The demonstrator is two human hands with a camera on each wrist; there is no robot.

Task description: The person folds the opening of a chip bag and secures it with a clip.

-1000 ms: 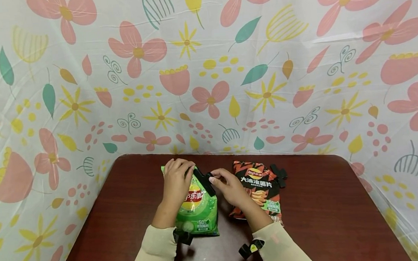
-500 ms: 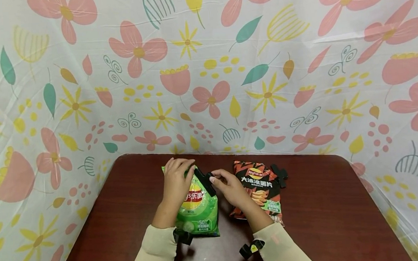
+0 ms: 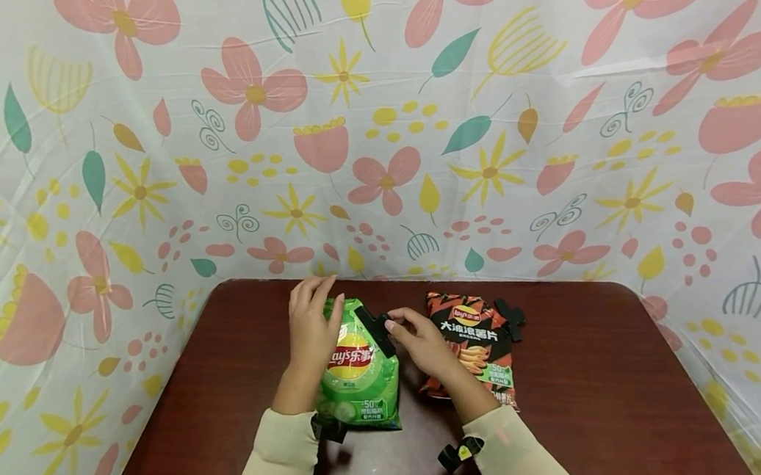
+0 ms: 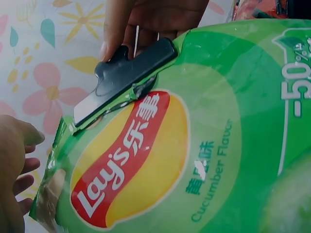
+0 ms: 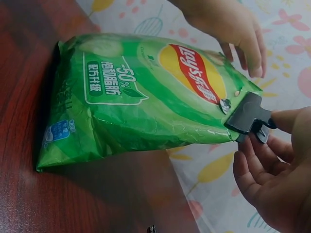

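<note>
Two cream sleeves (image 3: 273, 458) come in from the near side, with a small black gadget (image 3: 460, 453) at each wrist. The right hand (image 3: 417, 338) pinches a black clip (image 4: 127, 80) between its thumb and fingers. The clip sits across the top right corner of a green chip bag (image 3: 360, 379), right at those fingers. The left hand (image 3: 310, 331) has let go, its fingers loose and fairly straight. It is just beside the bag's top left corner, but I can't tell if it touches. The bag's bottom end is on the surface (image 3: 596, 384), and its top end is up off it.

To the right, partly behind the right arm, a red and black chip bag (image 3: 473, 345) lies on the surface. A second black clip (image 3: 511, 319) is just by its top right side. The surface is dark red-brown with round back corners. Past it hangs a white cloth (image 3: 373, 131) with pink flowers, yellow flowers and green leaves.

The green bag is puffy, shiny and crinkly, with a red and yellow Lay's badge and the words "Cucumber Flavor". A torn-looking spot shows beside the clip, which looks smooth and hard, with a long straight bar and a stubby handle. The cloth is thin and a bit wrinkly.
</note>
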